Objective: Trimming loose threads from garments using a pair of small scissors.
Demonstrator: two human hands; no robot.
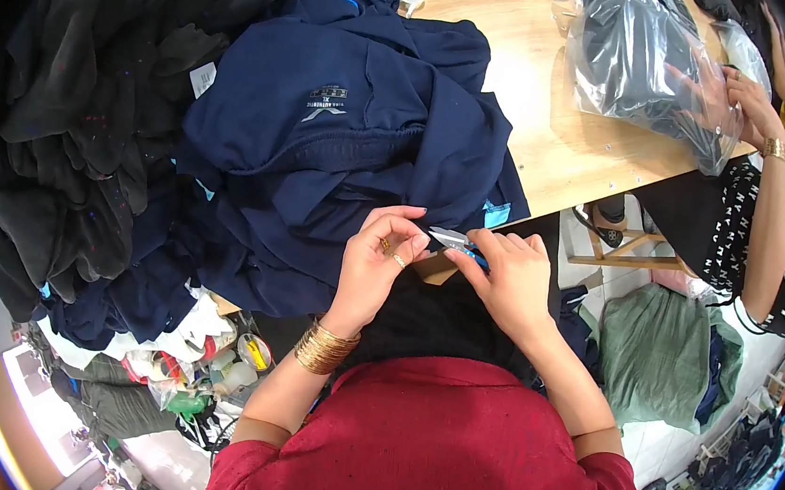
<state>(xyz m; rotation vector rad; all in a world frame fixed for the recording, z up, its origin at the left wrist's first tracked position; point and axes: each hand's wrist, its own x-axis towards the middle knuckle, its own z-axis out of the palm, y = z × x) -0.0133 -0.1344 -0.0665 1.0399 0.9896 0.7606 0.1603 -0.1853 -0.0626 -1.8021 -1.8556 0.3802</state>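
Pinching navy garment, left hand; right hand gripping thread snips.

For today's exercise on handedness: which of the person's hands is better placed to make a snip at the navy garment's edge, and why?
Probably the right hand: it holds the small thread snips, blades pointing toward the left hand, which pinches the navy garment right at their tip.
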